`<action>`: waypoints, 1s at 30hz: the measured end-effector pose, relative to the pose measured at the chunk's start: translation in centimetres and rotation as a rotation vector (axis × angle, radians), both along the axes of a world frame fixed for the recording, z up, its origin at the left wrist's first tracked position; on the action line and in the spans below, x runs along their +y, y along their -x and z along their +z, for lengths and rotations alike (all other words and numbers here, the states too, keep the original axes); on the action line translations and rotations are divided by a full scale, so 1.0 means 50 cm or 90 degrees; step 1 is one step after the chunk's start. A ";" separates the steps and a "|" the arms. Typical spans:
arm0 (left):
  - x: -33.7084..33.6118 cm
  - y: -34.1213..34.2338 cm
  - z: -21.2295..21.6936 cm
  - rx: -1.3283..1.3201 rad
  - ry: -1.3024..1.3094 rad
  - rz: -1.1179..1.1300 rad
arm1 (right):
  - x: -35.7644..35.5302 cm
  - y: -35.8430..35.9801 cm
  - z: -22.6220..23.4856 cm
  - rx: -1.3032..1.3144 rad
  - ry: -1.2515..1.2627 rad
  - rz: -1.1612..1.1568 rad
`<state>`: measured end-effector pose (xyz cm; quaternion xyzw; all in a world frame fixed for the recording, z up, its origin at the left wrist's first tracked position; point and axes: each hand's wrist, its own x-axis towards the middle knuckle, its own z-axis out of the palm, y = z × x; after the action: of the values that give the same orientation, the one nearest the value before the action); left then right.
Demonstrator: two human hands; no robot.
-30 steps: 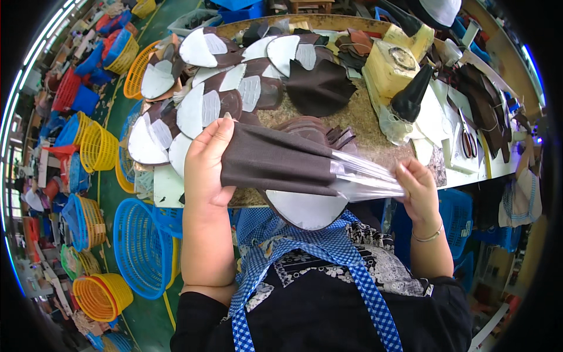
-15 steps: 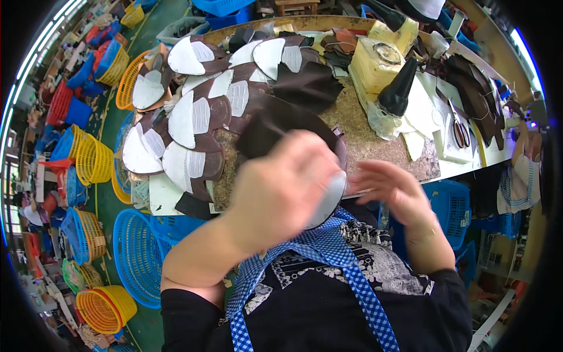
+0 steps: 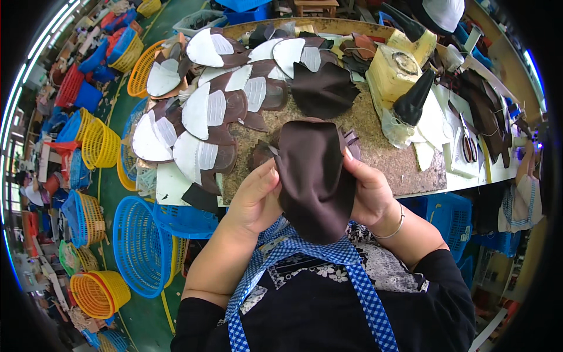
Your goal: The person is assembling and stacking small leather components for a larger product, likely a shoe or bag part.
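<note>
Over near edge of worktable, soft dark brown piece held up in front of checked apron, surface creased. Left hand pinching its left edge, right hand its right edge; thumbs in front, other fingers mostly hidden behind. Beyond, to left, overlapping white-and-brown cut pieces. To right, yellow block, black cone, scissors farther right.

White table carrying a speckled brown board, white-and-brown pieces
</note>
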<state>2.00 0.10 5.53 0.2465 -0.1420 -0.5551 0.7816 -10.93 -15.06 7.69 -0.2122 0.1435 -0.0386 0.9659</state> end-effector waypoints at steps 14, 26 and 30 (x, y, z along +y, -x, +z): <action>0.014 0.011 0.028 -0.160 -0.252 0.284 | -0.030 0.049 -0.021 0.029 0.553 -0.178; 0.051 0.017 -0.022 -0.487 -0.460 0.297 | -0.040 0.058 -0.028 0.147 1.066 -0.134; 0.038 0.004 -0.039 -0.582 -0.451 0.337 | -0.052 0.046 -0.027 0.190 1.059 -0.115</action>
<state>1.80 2.02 3.58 0.7290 -0.2037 -0.1951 0.6237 -13.21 -17.65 6.33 -0.8438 0.2108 -0.1800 0.4596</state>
